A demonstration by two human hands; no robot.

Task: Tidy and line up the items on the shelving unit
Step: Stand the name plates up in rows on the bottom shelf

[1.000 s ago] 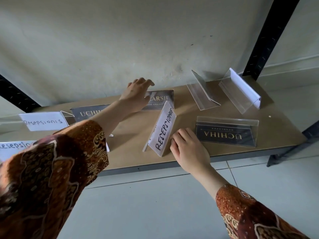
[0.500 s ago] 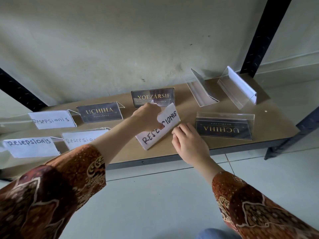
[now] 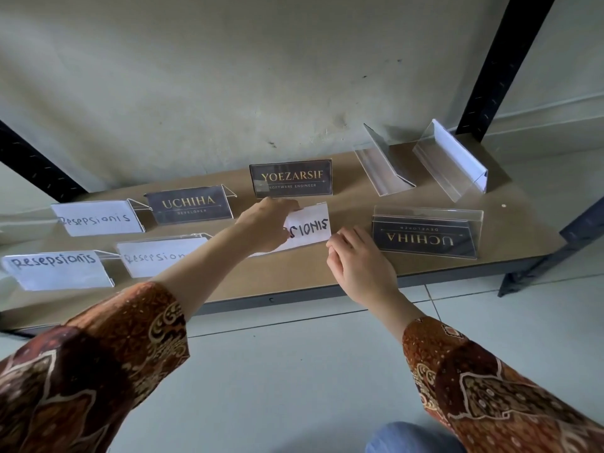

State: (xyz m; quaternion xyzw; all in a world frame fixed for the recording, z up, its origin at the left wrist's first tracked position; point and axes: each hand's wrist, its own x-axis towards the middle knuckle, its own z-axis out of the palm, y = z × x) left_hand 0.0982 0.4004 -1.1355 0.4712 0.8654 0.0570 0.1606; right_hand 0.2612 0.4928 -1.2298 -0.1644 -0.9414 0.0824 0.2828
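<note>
At frame centre, the left hand (image 3: 266, 223) has its grip around a white handwritten name sign (image 3: 307, 227) on the shelf (image 3: 294, 276); the right hand (image 3: 359, 263), fingers loosely curled, holds nothing just beside it.

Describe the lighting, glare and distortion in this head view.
Head view: dim, soft light, with the brightest part of the wall at upper left; pale glare washes the clear holders at the left shelf edge; wide-angle bowing curves the black upright; lettering on the YOEZARSIF sign stays sharp.
</note>
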